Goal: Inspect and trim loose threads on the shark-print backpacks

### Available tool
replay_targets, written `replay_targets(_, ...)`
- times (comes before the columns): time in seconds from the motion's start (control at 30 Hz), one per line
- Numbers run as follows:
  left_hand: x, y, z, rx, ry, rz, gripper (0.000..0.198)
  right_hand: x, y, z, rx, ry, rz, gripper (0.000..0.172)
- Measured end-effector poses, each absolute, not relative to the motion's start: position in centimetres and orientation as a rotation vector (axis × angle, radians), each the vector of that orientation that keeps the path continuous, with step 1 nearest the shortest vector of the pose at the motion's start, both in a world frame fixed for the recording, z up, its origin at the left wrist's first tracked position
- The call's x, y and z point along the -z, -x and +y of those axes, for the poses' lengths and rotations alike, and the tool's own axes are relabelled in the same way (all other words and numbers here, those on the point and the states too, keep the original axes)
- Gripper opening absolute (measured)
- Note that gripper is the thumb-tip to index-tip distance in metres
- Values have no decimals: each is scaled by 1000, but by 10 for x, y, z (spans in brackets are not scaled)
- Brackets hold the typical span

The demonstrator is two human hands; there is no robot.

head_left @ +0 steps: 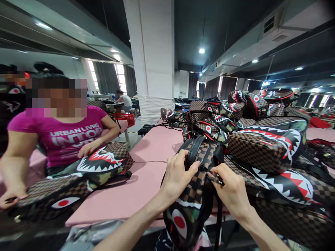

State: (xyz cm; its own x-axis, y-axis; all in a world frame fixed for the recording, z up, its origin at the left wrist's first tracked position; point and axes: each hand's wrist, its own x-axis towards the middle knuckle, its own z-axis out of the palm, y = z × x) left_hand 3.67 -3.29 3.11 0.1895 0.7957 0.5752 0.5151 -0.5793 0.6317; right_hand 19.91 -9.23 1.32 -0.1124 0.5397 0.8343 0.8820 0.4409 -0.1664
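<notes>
A brown-and-black checkered backpack [195, 195] with a red-and-white eye patch stands upright at the table's near edge, its top towards me. My left hand [179, 171] is closed on the black top handle [195, 150], with the thumb pointing at the middle of the bag's top. On the other side, my right hand [230, 183] pinches a thin black strap [215, 178] with a small metal piece near the fingertips. Both hands are close together over the bag, the left fingers partly hidden behind the handle.
Similar shark-mouth backpacks [261, 150] are piled along the right and back of the pink table [146, 181]. At the left, a person in a magenta shirt [73, 139] handles another backpack [104, 164]. A white pillar [153, 52] rises behind the table.
</notes>
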Motion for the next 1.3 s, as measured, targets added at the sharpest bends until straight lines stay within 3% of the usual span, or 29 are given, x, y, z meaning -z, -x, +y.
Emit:
replay_targets(0.3,-43,-18,-20,-1319,-2457,1259,19,-38,-266,-33,716,1637,-1541,9)
replay_targets(0.47,-77,23,33,-1127,-2760,1303,23,-38,-249,-37,509,1519,-1633,17)
replay_targets(0.53,-83,24,37,-1250,-2833,1289,26,-34,-236,-43,379,1442,-1649,22)
replay_targets(0.63,-72,5,11,-1625,-2912,1142,28,-27,-223,-50,258,1364,-1664,26)
replay_targets(0.73,-44,-19,-23,-1522,-3172,809,18,-22,-217,-53,221,1312,-1669,26)
replay_targets(0.83,-21,-29,-36,-1583,-3243,840,19,-20,-217,-56,226,1300,-1669,26)
replay_targets(1.13,-16,-41,-27,-1560,-3279,1261,33,-29,-228,-71,802,1671,-1640,14)
replay_targets(1.3,-16,-44,-25,-1547,-3213,1189,23,-53,-193,-60,731,2071,-1670,11)
